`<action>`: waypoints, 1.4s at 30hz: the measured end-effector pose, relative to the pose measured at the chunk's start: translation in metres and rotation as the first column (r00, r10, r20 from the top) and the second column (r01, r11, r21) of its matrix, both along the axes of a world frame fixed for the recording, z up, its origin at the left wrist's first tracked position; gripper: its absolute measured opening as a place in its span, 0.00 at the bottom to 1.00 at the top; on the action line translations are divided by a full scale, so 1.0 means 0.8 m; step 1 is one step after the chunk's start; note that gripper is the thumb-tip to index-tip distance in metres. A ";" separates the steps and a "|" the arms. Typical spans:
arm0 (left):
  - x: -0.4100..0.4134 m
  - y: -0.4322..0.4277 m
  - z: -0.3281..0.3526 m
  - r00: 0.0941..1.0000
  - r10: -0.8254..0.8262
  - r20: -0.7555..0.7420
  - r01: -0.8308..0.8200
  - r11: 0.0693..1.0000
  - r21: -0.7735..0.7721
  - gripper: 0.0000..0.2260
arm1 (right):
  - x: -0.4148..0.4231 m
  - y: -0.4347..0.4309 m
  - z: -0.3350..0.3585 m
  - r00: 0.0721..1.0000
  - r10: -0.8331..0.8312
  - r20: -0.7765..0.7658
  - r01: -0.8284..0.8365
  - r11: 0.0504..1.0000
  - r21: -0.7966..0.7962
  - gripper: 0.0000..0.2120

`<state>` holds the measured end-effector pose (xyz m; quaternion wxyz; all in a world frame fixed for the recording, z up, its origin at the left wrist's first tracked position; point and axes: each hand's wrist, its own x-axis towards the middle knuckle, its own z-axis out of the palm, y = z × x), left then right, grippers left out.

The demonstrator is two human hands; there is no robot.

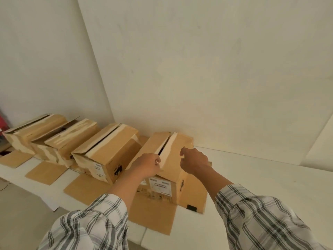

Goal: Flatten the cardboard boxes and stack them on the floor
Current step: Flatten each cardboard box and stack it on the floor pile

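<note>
Room: plain white walls meet in a corner behind the white bench (252, 177).
Left hand (147, 166): curled fingers pinch the pale taped flap edge at the slit on top of the nearest box (180, 147).
Right hand (194, 162): fingers loosely curled over that box's right top flap, grasping nothing.
Nearest box: upright by the bench's front edge, its bottom flaps splayed flat on the surface.
Other boxes (111, 152): three stand in a row toward the bench's left end, their tops slit open.
Sleeves (261, 222): grey-and-white plaid.
Floor (18, 204): grey, below the bench's front edge.
</note>
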<state>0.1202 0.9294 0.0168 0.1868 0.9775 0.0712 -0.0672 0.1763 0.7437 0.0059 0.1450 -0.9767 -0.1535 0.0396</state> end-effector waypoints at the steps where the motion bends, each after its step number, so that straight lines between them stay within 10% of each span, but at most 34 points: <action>1: 0.011 0.014 0.000 1.000 -0.003 0.000 0.003 1.000 0.001 0.13 | 0.009 0.013 0.000 1.000 -0.006 -0.001 0.006 1.000 0.002 0.17; 29: 0.138 0.122 -0.099 0.925 -0.379 0.033 0.379 0.925 0.020 0.26 | 0.020 0.192 -0.053 0.874 -0.476 0.098 0.480 0.877 -0.019 0.31; 35: 0.129 0.097 -0.087 0.928 -0.369 -0.044 0.372 0.922 0.107 0.42 | 0.029 0.147 -0.006 0.822 -0.531 0.203 0.566 0.799 -0.203 0.31; 42: 0.140 0.117 -0.041 0.931 -0.330 0.155 0.315 0.942 0.114 0.34 | 0.021 0.097 -0.051 0.856 -0.470 0.214 0.502 0.657 -0.562 0.31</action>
